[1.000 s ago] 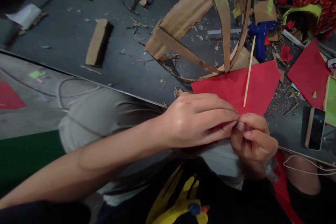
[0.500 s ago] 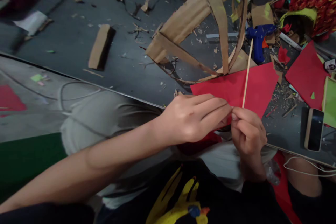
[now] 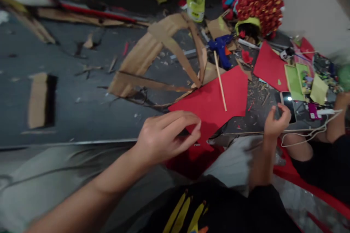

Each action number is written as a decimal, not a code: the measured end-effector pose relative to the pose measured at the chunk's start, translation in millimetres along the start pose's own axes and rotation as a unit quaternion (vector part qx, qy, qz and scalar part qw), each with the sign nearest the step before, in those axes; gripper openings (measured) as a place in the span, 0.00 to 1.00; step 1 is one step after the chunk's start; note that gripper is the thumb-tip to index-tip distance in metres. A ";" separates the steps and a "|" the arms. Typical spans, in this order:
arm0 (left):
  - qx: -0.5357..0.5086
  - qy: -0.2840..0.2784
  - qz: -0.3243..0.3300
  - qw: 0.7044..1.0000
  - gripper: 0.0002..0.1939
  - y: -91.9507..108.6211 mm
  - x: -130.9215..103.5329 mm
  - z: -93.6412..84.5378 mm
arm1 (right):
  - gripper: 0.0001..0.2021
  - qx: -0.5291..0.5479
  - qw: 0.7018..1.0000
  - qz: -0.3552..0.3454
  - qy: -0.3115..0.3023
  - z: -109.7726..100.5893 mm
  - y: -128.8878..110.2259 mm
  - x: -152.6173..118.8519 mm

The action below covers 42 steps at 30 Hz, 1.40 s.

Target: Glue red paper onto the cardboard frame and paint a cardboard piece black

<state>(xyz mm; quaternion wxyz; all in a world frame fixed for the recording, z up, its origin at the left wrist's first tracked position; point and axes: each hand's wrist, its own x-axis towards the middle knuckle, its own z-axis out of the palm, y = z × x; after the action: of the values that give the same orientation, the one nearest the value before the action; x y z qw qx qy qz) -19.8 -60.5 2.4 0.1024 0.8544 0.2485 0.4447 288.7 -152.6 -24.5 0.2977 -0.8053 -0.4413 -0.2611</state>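
Observation:
My left hand (image 3: pixel 172 133) hovers over the near left part of a red sheet (image 3: pixel 232 87), thumb and fingertips pinched together. Whatever may be between those fingertips is too small to make out. A thin wooden stick (image 3: pixel 220 81) lies across the sheet. Off to the right, at the table edge, my right hand (image 3: pixel 276 121) has thumb and fingers apart and holds nothing. Close beside it is a phone (image 3: pixel 290 106). Behind the sheet stands a frame of bent cardboard strips (image 3: pixel 153 45), and a blue glue gun (image 3: pixel 222 49) rests beyond the stick.
A cardboard block (image 3: pixel 38 100) lies on the left. Farther back are a yellow-green tub (image 3: pixel 195 5) and a red beaded decoration (image 3: pixel 259 9). Another red sheet (image 3: pixel 270 65) and green pieces (image 3: pixel 295 80) lie right. Another person's arm (image 3: pixel 336 120) and a white cable (image 3: pixel 308 136) are at the right edge.
My hands, earlier together over the red sheet, have separated. The right has moved right toward the phone and opened; the left stays pinched. The view has swung right.

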 end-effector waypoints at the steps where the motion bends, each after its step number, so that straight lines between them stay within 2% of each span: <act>1: -0.016 -0.006 0.015 1.000 0.03 -1.7 -1.0 -1.4 | 0.13 -0.067 0.997 0.042 -0.025 -3.6 24.6 2.8; 3: -0.035 -0.024 0.036 0.998 0.03 -4.3 -2.8 -3.7 | 0.17 -0.101 0.991 0.076 -0.034 -12.6 64.0 5.8; 6: -0.054 -0.022 0.037 0.998 0.05 -4.7 -5.2 -3.4 | 0.18 -0.116 0.987 0.101 -0.053 -20.6 94.4 5.9; 10: -0.047 0.022 -0.018 0.998 0.13 -2.1 -7.3 2.6 | 0.18 -0.099 0.986 0.108 -0.078 -15.1 107.0 4.4; 13: -0.037 0.029 -0.010 0.999 0.15 -2.9 -8.0 7.3 | 0.21 -0.083 0.985 0.107 -0.103 -8.7 116.0 6.2; 17: -0.008 0.037 0.011 0.999 0.16 -7.0 -10.5 16.5 | 0.29 -0.057 0.980 0.090 -0.167 -3.6 130.9 18.1; 21: 0.009 0.040 0.047 0.998 0.18 -13.0 -12.4 26.0 | 0.20 -0.028 0.972 0.053 -0.229 3.7 145.2 41.4; 23: -0.001 0.036 0.068 0.997 0.14 -17.0 -11.7 26.8 | 0.17 -0.025 0.969 0.042 -0.243 8.1 151.2 54.7; 24: -0.015 0.011 0.092 0.996 0.10 -19.1 -11.0 26.1 | 0.17 -0.029 0.968 0.040 -0.247 10.1 153.8 61.3; 27: -0.037 0.002 0.108 0.993 0.06 -23.9 -9.5 22.0 | 0.16 -0.055 0.961 0.031 -0.268 14.0 157.8 80.1; 31: -0.053 -0.005 0.105 0.993 0.06 -25.1 -11.8 20.4 | 0.17 -0.100 0.947 0.002 -0.306 13.4 152.1 100.0; 37: -0.027 0.033 0.041 0.998 0.18 -17.0 -17.5 25.3 | 0.15 -0.164 0.922 -0.056 -0.347 6.7 128.9 114.1; 42: -0.020 0.037 0.041 0.998 0.18 -19.2 -19.9 24.3 | 0.17 -0.206 0.908 -0.072 -0.359 3.3 112.5 120.4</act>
<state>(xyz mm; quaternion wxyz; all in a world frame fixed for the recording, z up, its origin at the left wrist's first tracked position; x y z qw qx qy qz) -16.1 -53.2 -33.5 0.0917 0.8447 0.2077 0.4848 443.8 -132.2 27.5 -0.0726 -0.8542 -0.5113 -0.0604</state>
